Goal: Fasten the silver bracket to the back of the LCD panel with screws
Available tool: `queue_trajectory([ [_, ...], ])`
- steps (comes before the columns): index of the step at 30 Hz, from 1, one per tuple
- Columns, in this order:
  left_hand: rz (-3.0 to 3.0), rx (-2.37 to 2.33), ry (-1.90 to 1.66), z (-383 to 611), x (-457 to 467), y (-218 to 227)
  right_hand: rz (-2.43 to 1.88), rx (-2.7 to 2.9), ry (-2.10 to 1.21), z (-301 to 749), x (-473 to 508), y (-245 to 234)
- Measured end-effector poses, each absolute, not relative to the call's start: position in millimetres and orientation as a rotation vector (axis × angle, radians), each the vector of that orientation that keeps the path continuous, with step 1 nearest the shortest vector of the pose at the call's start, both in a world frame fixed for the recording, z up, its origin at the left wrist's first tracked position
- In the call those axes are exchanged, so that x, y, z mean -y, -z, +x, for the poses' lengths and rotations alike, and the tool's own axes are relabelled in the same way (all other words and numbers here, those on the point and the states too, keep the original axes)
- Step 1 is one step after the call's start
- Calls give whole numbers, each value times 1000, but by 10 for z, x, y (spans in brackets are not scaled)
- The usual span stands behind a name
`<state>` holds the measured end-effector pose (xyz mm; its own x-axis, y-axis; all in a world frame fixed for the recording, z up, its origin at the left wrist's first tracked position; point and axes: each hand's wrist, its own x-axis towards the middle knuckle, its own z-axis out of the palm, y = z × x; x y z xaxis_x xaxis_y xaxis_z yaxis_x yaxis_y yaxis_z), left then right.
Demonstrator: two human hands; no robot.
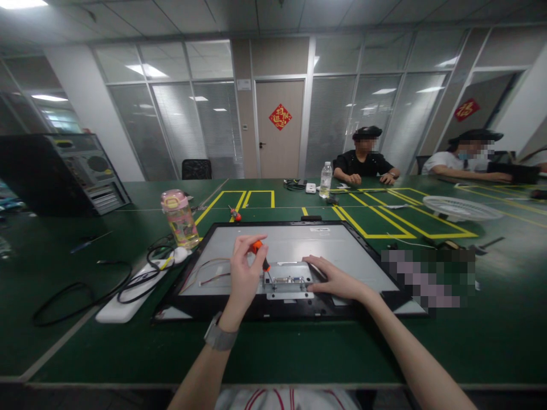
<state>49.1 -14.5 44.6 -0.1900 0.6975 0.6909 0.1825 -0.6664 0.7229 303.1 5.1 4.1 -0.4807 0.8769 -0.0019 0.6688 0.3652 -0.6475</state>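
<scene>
A flat monitor panel [342,242] lies face down on the green table, its grey metal back up inside a black frame. Near its front edge sits a small metal bracket [287,285] with connector ports. My left hand [243,273] is closed around an orange-handled screwdriver [259,250], whose tip points down at the bracket's left end. My right hand [335,277] rests flat on the panel just right of the bracket, fingers stretched out and touching it. Thin coloured wires [205,273] run across the panel's left part.
A pink bottle [180,218], black cables [106,287] and a white strip [123,302] lie left of the panel. A computer case [68,171] stands far left. A second screwdriver [235,214], a water bottle [325,179] and a fan grille [461,206] lie beyond. Two people sit at the table's far side.
</scene>
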Motion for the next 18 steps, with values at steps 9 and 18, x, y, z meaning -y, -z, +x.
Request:
queue_trajectory([
  [9, 1691, -1014, -1926, 499, 169, -481, -1355, 2287, -836, 3024, -48, -56],
  [18, 1634, -1017, -1901, 490, 194, -514, -1355, 2284, -832, 3022, -46, -56],
])
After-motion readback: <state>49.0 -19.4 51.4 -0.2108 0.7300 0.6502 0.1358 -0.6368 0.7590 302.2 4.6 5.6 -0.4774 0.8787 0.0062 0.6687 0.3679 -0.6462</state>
